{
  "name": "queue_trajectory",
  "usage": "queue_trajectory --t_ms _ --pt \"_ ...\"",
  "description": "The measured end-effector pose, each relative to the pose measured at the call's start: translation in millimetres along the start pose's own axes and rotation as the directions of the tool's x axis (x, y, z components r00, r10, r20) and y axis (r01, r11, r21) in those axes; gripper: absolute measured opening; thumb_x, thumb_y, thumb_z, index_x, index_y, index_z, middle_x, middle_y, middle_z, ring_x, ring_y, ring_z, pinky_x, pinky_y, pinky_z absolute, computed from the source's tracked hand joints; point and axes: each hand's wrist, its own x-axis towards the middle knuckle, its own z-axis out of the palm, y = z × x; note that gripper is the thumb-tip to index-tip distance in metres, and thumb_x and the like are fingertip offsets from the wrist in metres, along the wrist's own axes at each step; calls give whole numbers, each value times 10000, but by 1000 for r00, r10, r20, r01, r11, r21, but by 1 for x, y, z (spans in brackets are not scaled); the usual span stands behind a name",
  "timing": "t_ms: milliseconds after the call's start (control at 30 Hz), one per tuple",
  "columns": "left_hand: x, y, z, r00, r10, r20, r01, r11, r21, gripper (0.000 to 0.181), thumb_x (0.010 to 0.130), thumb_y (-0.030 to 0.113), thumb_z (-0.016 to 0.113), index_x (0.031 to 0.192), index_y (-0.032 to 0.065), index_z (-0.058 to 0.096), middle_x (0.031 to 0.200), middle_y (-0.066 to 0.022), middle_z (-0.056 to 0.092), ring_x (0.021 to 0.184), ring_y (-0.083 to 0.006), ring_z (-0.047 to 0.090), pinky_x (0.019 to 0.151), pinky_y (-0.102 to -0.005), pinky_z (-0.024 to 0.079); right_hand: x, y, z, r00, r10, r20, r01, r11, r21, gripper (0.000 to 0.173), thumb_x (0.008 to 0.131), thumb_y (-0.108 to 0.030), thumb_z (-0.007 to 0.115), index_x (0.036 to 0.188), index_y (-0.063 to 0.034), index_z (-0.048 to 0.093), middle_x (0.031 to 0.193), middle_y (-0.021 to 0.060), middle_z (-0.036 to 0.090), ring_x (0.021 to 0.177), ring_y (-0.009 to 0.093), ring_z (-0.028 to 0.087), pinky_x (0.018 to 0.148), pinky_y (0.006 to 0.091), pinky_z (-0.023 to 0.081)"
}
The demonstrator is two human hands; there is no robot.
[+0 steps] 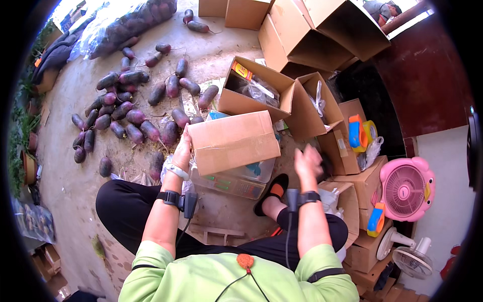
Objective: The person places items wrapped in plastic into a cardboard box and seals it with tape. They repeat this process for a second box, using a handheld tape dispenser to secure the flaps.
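A closed cardboard box (236,141) with tape across its side is tilted over a clear plastic bin (264,170) in front of me. My left hand (182,151) presses on the box's left end, its fingers partly hidden; a pale bangle circles that wrist. Off the box's right end, my right hand (308,162) is raised, blurred, touching nothing that I can see. Many dark purple radishes (136,117) lie loose on the floor to the left. Just beyond the box stands an open carton (260,87) with clear plastic bags inside.
More open cartons (309,102) stand at the right. Two tape dispensers (357,134), (376,219) and a pink fan (407,190) rest near stacked boxes (368,188). A large plastic bag of radishes (132,30) lies at the upper left. A person (379,11) is beyond the cartons.
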Motion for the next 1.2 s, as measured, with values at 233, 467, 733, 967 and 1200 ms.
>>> queue_trajectory --t_ms 233,467,733,967,1200 --pt "-26 56 81 689 677 257 -472 151 869 559 896 262 508 1358 -28 387 1406 -239 383 1345 -381 299 1117 -473 196 -13 -75 -18 604 -493 -626 756 603 255 349 870 -199 571 1169 -20 582 1267 193 538 1184 374 488 1008 438 386" --pt "-35 43 77 924 277 263 -263 -37 964 816 840 494 541 1449 30 260 1524 -112 241 1425 -310 146 1126 -557 75 -16 -110 2 526 -785 -327 813 577 -77 599 885 -398 520 1431 -214 357 1515 45 274 1402 278 226 1091 521 238" --pt "-40 -7 42 938 287 -193 -53 671 740 779 904 471 494 1460 19 187 1529 -172 179 1408 -341 177 1107 -498 212 33 -101 17 742 -630 -230 633 544 551 574 928 -373 509 1343 10 412 1343 187 465 1221 302 459 1030 386 352" --pt "-22 -84 2 911 -346 -224 367 928 60 790 889 602 422 1295 -75 452 1300 -261 502 1241 -338 472 1015 -385 382 65 -99 11 716 -690 -106 567 485 666 493 947 -273 527 1312 45 432 1284 178 507 1156 256 496 994 355 377" --pt "-16 -106 28 753 -520 -403 543 837 -66 878 853 656 414 1365 -57 379 1382 -279 404 1299 -374 395 1068 -393 323 62 -123 -5 663 -746 -65 624 503 598 235 941 -223 540 1052 -16 525 951 65 560 903 165 509 827 299 422"
